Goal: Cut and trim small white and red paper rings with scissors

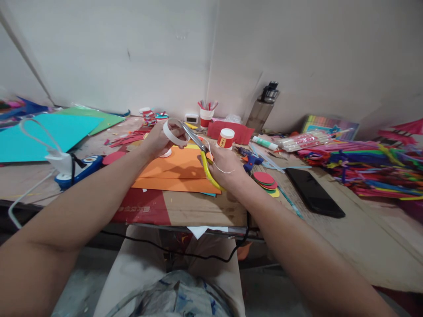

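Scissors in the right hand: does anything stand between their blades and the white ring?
No loose object shows. The left hand holding the white ring has fingers near the tips of the scissors; whether they block is unclear.

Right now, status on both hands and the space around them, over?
Left hand holding white ring. Right hand on yellow-handled scissors, blades close to ring. Thin white strand across right hand. Orange sheets below.

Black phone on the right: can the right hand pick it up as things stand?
Probably not straight away: the right hand holds the yellow-handled scissors. The way looks fairly free, though; the black phone lies uncovered, with only low things such as the paper discs between.
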A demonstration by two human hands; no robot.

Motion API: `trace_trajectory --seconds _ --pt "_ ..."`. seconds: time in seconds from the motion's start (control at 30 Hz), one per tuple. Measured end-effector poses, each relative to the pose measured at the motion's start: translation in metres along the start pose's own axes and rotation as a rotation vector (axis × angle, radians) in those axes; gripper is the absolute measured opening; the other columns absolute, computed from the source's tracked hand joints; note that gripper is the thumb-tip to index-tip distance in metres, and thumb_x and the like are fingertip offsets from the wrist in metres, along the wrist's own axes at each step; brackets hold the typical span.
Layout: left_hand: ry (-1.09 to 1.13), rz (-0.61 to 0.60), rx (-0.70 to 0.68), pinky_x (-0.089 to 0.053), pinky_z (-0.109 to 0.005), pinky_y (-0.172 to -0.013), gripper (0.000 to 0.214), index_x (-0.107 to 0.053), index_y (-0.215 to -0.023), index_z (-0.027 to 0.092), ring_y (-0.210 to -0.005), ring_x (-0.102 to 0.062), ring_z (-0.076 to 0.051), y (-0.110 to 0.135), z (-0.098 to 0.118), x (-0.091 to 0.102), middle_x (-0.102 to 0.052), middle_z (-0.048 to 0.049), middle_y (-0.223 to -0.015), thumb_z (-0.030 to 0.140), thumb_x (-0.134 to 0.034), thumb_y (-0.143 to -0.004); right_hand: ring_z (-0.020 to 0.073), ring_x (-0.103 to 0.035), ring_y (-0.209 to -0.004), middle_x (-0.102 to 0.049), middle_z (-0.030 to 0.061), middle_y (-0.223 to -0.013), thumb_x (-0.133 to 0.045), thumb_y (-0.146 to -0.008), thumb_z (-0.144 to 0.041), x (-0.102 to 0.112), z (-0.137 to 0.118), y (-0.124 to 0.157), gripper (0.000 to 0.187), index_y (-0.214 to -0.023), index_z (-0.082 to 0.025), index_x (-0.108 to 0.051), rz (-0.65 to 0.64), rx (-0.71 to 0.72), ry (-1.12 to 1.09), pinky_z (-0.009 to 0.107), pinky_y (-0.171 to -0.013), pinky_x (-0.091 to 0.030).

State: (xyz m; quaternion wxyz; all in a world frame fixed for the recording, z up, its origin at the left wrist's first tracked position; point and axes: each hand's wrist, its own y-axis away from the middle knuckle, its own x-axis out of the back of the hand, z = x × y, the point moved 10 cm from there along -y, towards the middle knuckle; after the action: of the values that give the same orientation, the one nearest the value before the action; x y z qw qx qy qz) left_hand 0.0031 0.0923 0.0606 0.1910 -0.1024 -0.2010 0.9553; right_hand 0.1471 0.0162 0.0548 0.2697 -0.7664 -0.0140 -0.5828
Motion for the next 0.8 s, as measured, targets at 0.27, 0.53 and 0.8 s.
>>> trace_trajectory --seconds 0.27,0.53,0.8 --pt "-0.077 0.081 0.038 -0.052 -0.022 -0.047 0.023 -0.064 -0.074 0.012 -0.053 -0.064 -0.013 0.001 0.002 0.005 -0.067 -0.0045 -0.064 0.031 -0.077 -0.071 0.0258 -0.064 -0.090 -0.070 0.0127 -0.106 -0.044 -0.096 -0.041 0.001 0.000 0.000 0.042 -0.131 -0.021 -0.056 -0.021 -0.005 -0.030 0.034 -0.075 -0.045" --pt "-0.085 0.110 -0.075 -0.052 -0.024 -0.051 0.026 -0.062 -0.075 0.013 -0.053 -0.063 -0.012 0.000 0.011 0.011 -0.066 -0.0033 -0.065 0.032 -0.079 -0.071 0.0262 -0.063 -0.094 -0.069 0.0121 -0.106 -0.046 -0.095 -0.042 0.001 0.000 0.001 0.040 -0.126 -0.022 -0.059 -0.024 -0.016 -0.074 0.035 -0.078 -0.046" --pt "-0.033 0.043 -0.010 -0.052 -0.025 -0.049 0.029 -0.064 -0.075 0.012 -0.052 -0.062 -0.013 0.003 0.001 -0.002 -0.064 -0.0042 -0.064 0.033 -0.082 -0.067 0.0272 -0.063 -0.099 -0.067 0.0136 -0.115 -0.043 -0.097 -0.043 -0.001 0.000 0.000 0.047 -0.138 -0.022 -0.052 -0.015 0.012 -0.052 0.036 -0.082 -0.046"
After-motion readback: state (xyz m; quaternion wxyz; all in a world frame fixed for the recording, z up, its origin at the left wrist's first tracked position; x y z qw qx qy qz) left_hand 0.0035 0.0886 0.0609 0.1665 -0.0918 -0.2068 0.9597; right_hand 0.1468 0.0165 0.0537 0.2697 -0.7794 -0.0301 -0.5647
